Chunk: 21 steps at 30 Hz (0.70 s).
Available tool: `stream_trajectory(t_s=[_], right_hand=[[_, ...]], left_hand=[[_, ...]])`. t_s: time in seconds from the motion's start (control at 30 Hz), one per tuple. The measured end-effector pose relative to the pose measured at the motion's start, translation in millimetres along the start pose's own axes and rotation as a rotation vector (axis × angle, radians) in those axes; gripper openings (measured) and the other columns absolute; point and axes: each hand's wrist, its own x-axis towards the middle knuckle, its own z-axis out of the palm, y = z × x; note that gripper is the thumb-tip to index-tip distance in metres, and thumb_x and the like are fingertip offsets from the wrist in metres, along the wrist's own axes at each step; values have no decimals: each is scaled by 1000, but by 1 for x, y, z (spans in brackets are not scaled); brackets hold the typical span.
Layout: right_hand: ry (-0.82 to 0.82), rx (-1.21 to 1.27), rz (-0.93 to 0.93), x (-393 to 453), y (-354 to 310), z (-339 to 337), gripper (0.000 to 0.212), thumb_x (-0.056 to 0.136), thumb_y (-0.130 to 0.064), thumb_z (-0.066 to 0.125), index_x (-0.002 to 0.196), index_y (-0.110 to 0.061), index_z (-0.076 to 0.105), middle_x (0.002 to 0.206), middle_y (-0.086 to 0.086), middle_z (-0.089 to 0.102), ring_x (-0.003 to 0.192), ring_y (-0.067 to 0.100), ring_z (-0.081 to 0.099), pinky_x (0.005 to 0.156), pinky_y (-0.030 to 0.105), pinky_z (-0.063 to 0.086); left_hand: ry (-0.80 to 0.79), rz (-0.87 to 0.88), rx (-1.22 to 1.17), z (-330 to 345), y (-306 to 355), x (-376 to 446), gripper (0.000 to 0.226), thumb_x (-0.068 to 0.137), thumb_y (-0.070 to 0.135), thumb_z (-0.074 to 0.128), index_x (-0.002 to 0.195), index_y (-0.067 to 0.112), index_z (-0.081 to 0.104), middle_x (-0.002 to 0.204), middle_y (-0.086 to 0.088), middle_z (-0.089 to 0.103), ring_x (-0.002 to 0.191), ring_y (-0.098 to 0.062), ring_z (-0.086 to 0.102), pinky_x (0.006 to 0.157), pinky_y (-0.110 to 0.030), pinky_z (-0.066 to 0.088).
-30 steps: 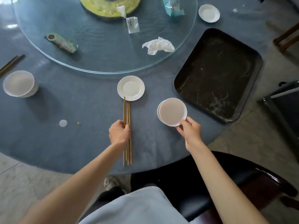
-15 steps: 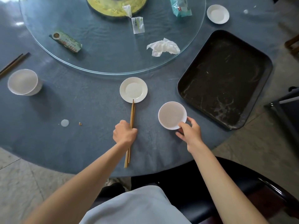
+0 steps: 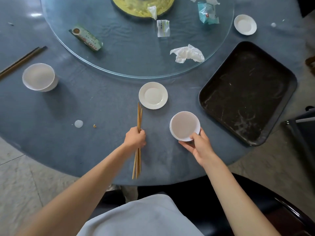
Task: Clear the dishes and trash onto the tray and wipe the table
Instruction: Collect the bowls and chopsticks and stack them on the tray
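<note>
At table edge, near side:
left hand (image 3: pixel 135 137): fist closed around chopsticks (image 3: pixel 139 116), now gathered and lifting
right hand (image 3: pixel 198 144): pinching bowl (image 3: pixel 185 126) rim, tilted up since before
tray (image 3: pixel 288 92): empty, right; first load imminent

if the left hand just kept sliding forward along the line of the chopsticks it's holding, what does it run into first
Most likely the small white plate. The left hand grips the chopsticks, whose tips point up the table and end just short of the plate's near-left rim. They might only clip its edge; the single view leaves that unclear.
</note>
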Motion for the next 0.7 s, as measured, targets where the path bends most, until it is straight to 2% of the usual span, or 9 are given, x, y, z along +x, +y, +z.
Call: stream_trajectory(t_s=[0.07,0.13,0.2,0.33,0.47,0.6,0.7], right_hand=[[-19,-12,-10,-7,3,17,54,94,6,42,138,-22,57,133,4,59,110,24,66,93,50,61],[-40,-39,-27,-15,6,37,53,94,6,42,137,-21,58,133,4,60,109,24,66,92,49,61],[-77,-74,-45,-23,12,60,52,94,4,43,135,-23,60,135,4,59,110,26,67,92,48,61],[-172,-164,-68,-47,34,113,51,94,1,46,133,-28,63,137,5,60,111,27,71,91,45,61],[-211,-197,-82,-79,67,175,53,94,3,44,135,-25,62,138,6,60,113,29,70,85,40,63],[-233,-187,-92,-112,103,241,52,94,4,45,133,-25,63,137,7,61,109,25,69,86,42,63],[-264,-174,-100,-130,125,291,49,94,5,47,130,-23,65,136,7,62,117,27,66,83,41,63]], left_hand=[[-46,-9,-151,-15,-8,1,23,95,13,40,97,3,60,65,-7,55,51,-23,55,58,-36,53],[-65,-7,-267,-37,-16,-6,19,99,12,40,98,7,58,70,-6,46,52,-20,46,47,-30,47],[-76,19,-354,-65,-29,-16,15,102,11,42,99,10,57,70,-4,41,50,-16,42,43,-25,41],[-137,-3,-537,-127,-66,-34,11,103,21,46,98,15,55,67,1,38,46,-11,35,46,-25,34],[-203,-72,-790,-195,-112,-45,37,106,47,34,98,18,56,62,5,36,43,-9,28,47,-23,30],[-231,-16,-877,-261,-165,-53,39,108,45,31,104,18,58,61,6,38,44,-8,27,41,-21,30],[-223,26,-871,-309,-199,-57,34,108,39,33,107,18,59,62,7,40,44,-7,29,41,-20,30]])
